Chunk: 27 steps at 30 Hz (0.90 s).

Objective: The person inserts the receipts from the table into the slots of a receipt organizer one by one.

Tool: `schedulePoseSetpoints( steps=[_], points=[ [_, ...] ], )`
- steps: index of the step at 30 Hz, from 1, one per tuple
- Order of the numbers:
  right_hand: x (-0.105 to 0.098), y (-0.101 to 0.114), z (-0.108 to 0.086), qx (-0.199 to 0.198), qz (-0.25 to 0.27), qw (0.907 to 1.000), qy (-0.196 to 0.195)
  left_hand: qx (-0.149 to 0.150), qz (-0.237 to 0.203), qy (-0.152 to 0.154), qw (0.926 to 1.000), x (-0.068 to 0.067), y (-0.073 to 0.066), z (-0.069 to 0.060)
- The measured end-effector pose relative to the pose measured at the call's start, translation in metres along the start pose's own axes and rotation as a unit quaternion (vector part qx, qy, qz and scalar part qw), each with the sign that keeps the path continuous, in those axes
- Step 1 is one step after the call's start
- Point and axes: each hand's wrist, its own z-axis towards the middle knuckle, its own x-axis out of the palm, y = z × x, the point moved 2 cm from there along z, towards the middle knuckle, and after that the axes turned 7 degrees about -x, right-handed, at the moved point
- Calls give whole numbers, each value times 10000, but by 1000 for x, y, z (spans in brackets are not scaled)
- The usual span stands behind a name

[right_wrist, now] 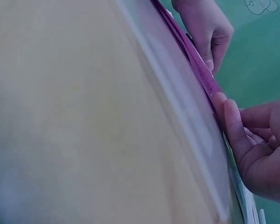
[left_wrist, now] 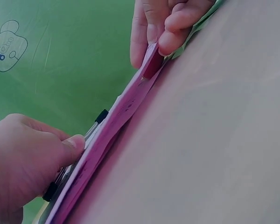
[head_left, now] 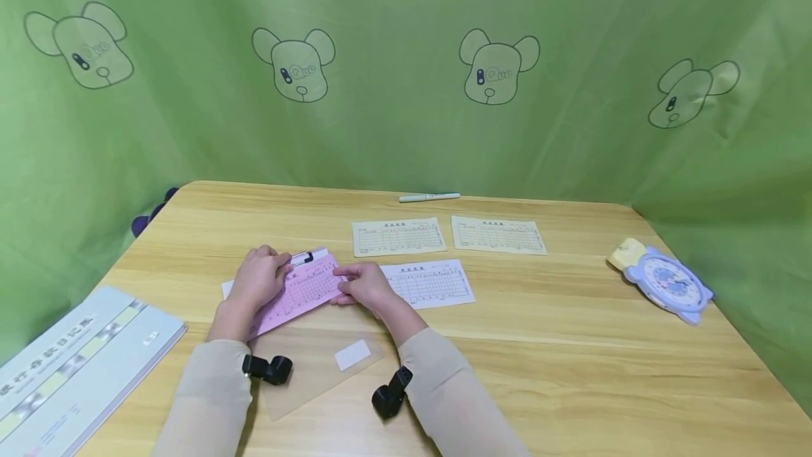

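Note:
Pink printed form sheets [head_left: 306, 291] lie at a slant over a white clipboard [head_left: 321, 254], covering most of it. A metal wire clip with black ends [head_left: 302, 259] sits at its top edge. My left hand [head_left: 258, 281] grips this clip, with the thumb on it in the left wrist view; its other fingers are partly hidden. My right hand [head_left: 368, 285] pinches the right edge of the pink sheets between thumb and fingers, seen in the right wrist view. A white printed form [head_left: 434, 284] lies beside it, partly under the hand.
Two pale yellow forms [head_left: 400, 238] and a pen [head_left: 429, 197] lie farther back. Near my forearms is a clear sheet [head_left: 304, 386] with a white label [head_left: 352, 355]. A large ledger [head_left: 82, 372] lies left; a purple toy clock [head_left: 672, 284] and a yellow block [head_left: 626, 253] lie right.

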Motion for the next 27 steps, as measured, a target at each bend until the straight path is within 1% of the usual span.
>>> schedulePoseSetpoints(
  steps=[8, 17, 27],
  points=[
    [4, 1, 6, 12, -100, 9999, -91, -4, -29, 48, 10000, 0, 0, 0],
    [8, 3, 9, -28, -231, 9997, -68, 84, -75, -24, 9999, 1, 1, 1],
    [11, 2, 15, -50, -261, 9995, -149, 56, -73, -9, 10000, 2, 1, 1]
  ],
)
